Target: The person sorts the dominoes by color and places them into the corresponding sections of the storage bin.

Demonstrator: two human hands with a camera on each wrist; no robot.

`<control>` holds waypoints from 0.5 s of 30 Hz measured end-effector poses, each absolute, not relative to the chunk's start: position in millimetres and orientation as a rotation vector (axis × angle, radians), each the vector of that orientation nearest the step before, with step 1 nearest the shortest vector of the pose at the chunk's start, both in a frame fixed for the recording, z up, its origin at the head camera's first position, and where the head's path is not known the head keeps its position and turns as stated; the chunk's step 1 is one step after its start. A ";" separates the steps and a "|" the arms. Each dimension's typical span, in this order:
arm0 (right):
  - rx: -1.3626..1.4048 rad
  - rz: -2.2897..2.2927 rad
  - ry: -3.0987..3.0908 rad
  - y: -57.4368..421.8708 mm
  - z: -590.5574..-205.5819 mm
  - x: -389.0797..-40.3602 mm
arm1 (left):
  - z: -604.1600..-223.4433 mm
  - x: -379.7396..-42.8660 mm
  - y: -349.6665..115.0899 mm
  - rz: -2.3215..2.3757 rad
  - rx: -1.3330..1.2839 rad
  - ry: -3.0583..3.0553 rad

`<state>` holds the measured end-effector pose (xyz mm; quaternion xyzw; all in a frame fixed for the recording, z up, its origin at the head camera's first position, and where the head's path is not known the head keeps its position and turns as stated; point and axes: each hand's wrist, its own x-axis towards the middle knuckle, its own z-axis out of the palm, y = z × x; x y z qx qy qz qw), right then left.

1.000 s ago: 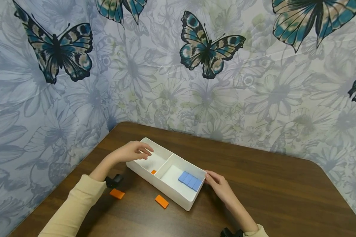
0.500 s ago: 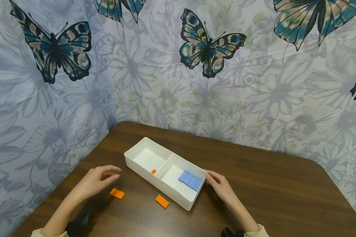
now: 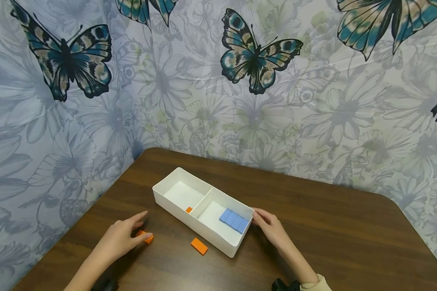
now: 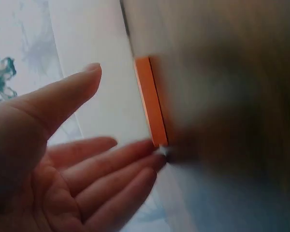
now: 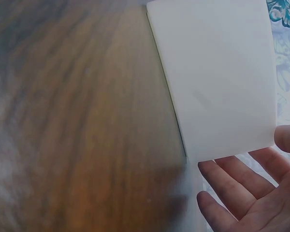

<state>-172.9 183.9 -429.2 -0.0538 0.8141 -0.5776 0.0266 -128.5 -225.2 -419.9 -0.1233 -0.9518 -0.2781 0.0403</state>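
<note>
In the head view my left hand (image 3: 119, 239) is at an orange tile (image 3: 149, 239) on the table, which its thumb partly covers. The left wrist view shows the fingertips (image 4: 154, 150) at one end of this tile and the thumb spread apart from it. With thumb at the rim and fingers round the far corner, my right hand (image 3: 271, 228) holds the right end of a white two-compartment box (image 3: 207, 233). Another orange tile (image 3: 199, 246) lies in front of the box. Inside the right compartment, several blue tiles (image 3: 234, 220) stand side by side in a row.
A bit of an orange tile (image 3: 189, 209) shows in the left compartment beside the divider (image 3: 201, 202); the front wall hides the remainder. The brown table (image 3: 331, 230) extends to the right. Behind it hangs a butterfly-patterned cloth (image 3: 189, 101).
My left hand has come out from over the box's left compartment, moved left and toward me, and reached down to the orange tile. The right hand stays at the box corner.
</note>
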 end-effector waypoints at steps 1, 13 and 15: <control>-0.165 -1.786 2.517 183.9 -429.1 -172.9 | -419.6 -126.8 -221.9 -0.810 -0.360 -2.919; -0.186 -1.816 2.510 183.4 -428.0 -173.0 | -428.8 -129.4 -209.0 -0.791 -0.641 -2.839; -0.188 -1.810 2.513 183.3 -428.2 -172.8 | -431.0 -132.0 -213.9 -0.845 -0.729 -2.835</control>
